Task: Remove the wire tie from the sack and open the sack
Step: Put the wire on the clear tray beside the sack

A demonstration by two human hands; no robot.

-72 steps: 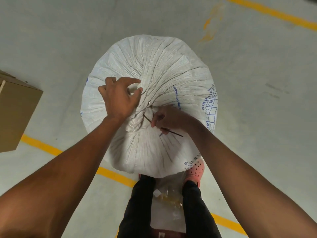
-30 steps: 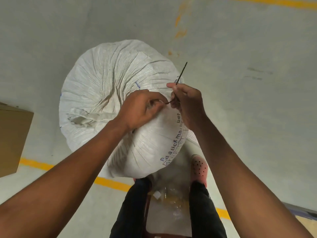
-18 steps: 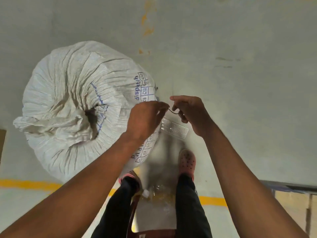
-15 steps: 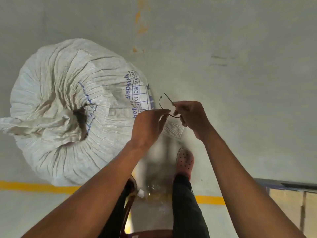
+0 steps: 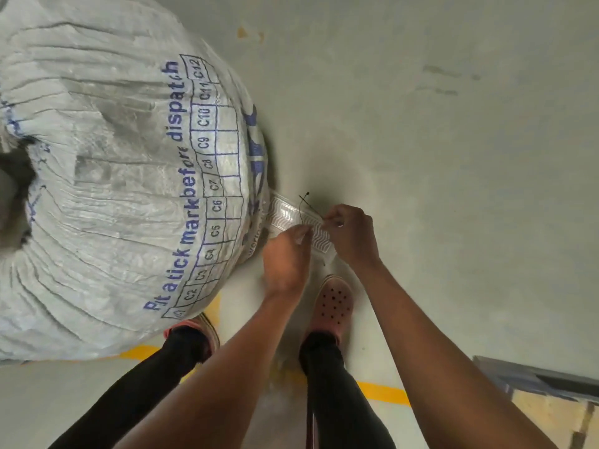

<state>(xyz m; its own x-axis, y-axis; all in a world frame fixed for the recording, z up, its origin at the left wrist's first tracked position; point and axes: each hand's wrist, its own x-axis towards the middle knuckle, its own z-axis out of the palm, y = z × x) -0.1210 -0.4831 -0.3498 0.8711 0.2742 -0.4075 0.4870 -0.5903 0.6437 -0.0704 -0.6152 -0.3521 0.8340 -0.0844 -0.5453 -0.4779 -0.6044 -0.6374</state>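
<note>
A big white woven sack [image 5: 107, 176] with blue print fills the left of the head view; its loosened mouth is a dark gap at the far left edge. A thin black wire tie [image 5: 306, 207] is off the sack, bent into a loop, to the right of the sack. My right hand [image 5: 351, 234] pinches one end of the tie. My left hand [image 5: 287, 257] is closed just beside it, fingertips at a clear ribbed plastic strip [image 5: 298, 222]; whether it also touches the wire is hidden.
My two feet in pink perforated clogs [image 5: 334, 303] stand on grey concrete [image 5: 421, 157] right by the sack. A yellow floor line [image 5: 382, 392] runs under me. A grey metal frame and a cardboard-coloured surface [image 5: 551, 413] sit at the bottom right.
The wire tie came off the sack's neck and went right with both hands. The sack's gathered top loosened. The view swung right and closer, so the sack now sits at the left.
</note>
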